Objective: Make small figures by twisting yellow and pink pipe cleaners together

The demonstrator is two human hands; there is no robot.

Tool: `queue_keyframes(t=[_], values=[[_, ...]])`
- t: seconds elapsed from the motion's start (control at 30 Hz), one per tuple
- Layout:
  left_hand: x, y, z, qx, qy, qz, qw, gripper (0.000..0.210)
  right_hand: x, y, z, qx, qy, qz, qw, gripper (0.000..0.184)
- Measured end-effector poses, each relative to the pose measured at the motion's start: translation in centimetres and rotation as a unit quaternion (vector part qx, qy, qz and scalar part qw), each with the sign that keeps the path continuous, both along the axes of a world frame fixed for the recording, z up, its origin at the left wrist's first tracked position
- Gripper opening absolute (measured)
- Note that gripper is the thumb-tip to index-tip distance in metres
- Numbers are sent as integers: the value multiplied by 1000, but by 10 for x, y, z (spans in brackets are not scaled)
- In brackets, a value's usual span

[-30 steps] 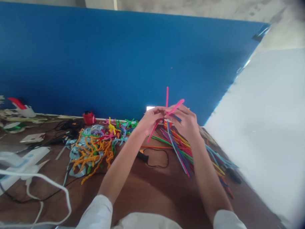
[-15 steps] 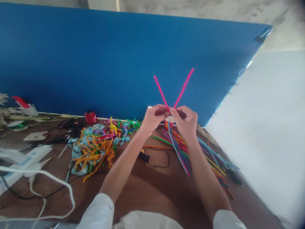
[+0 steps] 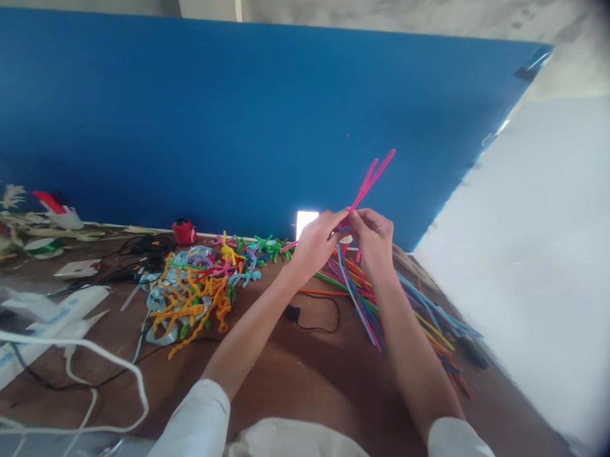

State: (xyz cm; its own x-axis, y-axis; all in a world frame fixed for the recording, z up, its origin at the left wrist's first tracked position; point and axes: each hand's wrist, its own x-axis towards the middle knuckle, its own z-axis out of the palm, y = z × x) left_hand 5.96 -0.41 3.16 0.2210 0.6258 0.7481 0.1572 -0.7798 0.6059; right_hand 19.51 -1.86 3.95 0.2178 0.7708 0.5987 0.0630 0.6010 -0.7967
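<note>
My L hand (image 3: 313,245) & R hand (image 3: 376,241) | both pinching thin pink fuzzy stems (image 3: 365,189) | flat blue panel (image 3: 213,118) bhnd

Pink stems (image 3: 368,186): slender, vivid pink, positioned just right of centre in the frame and held aloft. Two lengths slant toward the upper right, close together below and parting slightly near the free tips; the right tip stands higher. Lower portion concealed; joint not verifiable. Short pink length (image 3: 289,246) projects leftward near frame centre; its connection cannot be confirmed.
</note>
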Motion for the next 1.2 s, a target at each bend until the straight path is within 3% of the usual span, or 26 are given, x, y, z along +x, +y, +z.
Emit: queue_keyframes(t=[0.37, 0.5, 0.7, 0.77, 0.93, 1.03, 1.2], values=[[-2, -7, 8, -19, -48, -17, 999, 21, 0, -4, 10, 4, -1, 14, 1000, 18], [-1, -9, 5, 10, -48, 34, 998, 19, -7, -4, 9, -11, 34, 45, 998, 19], [2, -18, 2, 58, -16, 121, 991, 21, -12, -8, 11, -110, 131, 138, 976, 26], [1, -14, 2, 73, -16, 109, 991, 21, -9, -7, 11, -127, 138, 157, 970, 26], [-12, 1, 7, 135, 87, -27, 987, 21, 4, 0, 9, -232, 139, 243, 932, 28], [-22, 4, 11, 173, 141, -31, 974, 21, 9, 2, 6, -267, 143, 285, 910, 30], [-28, -1, 18, 196, 175, 7, 965, 19, 11, -1, 8, -251, 113, 310, 910, 28]])
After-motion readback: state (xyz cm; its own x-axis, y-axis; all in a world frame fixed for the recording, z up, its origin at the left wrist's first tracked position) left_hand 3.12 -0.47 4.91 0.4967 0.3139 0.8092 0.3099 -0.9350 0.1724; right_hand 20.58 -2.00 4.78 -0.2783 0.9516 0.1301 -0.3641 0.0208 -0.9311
